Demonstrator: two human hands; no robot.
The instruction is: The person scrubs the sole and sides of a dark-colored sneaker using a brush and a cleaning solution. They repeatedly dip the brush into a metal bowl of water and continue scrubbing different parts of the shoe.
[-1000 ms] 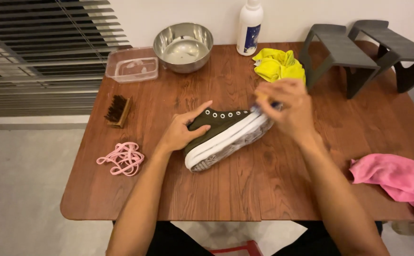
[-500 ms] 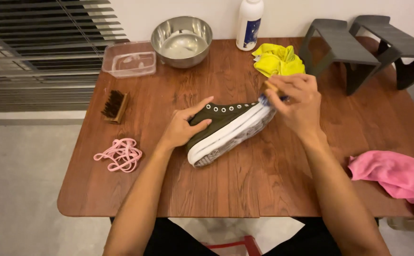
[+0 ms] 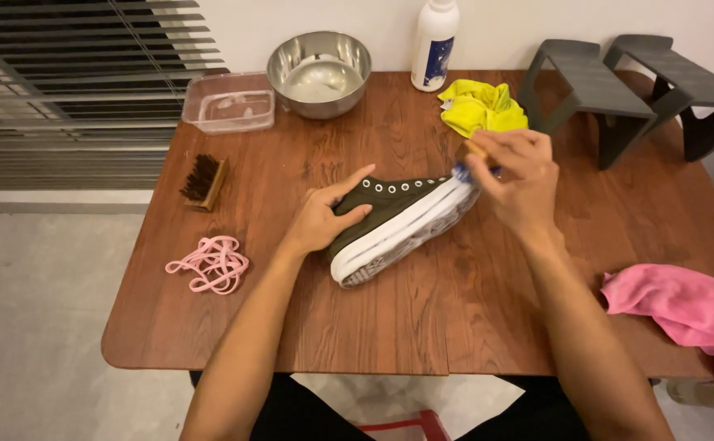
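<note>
Just then, a dark green high-top shoe [image 3: 398, 214] with a white sole lay tipped on its side near the middle of the wooden bench [image 3: 422, 327], its patterned sole turned toward the person and its toe pointing toward the far right. The left hand [image 3: 324, 216] lay spread over the heel and ankle part, fingers stretched along the green upper, thumb raised, pressing the shoe down against the bench. The right hand [image 3: 514, 181] was curled at the toe end, its fingertips pinched together on a small thing with a tan upper part and a white-and-blue bit showing against the toe; what exactly it was I could not tell.

Just beyond the right hand sat a crumpled yellow cloth [image 3: 481, 107], and behind that a white bottle [image 3: 434, 45] stood at the far edge. A steel bowl [image 3: 319, 72] and a clear plastic tub [image 3: 228, 101] rested side by side at the far left. A small wooden brush [image 3: 203, 181] with dark bristles lay near the left edge, with a loose bundle of pink laces [image 3: 209, 264] nearer the person. Two grey shoe stands [image 3: 635, 90] occupied the far right corner, and a pink cloth [image 3: 688, 314] hung over the near right edge.
</note>
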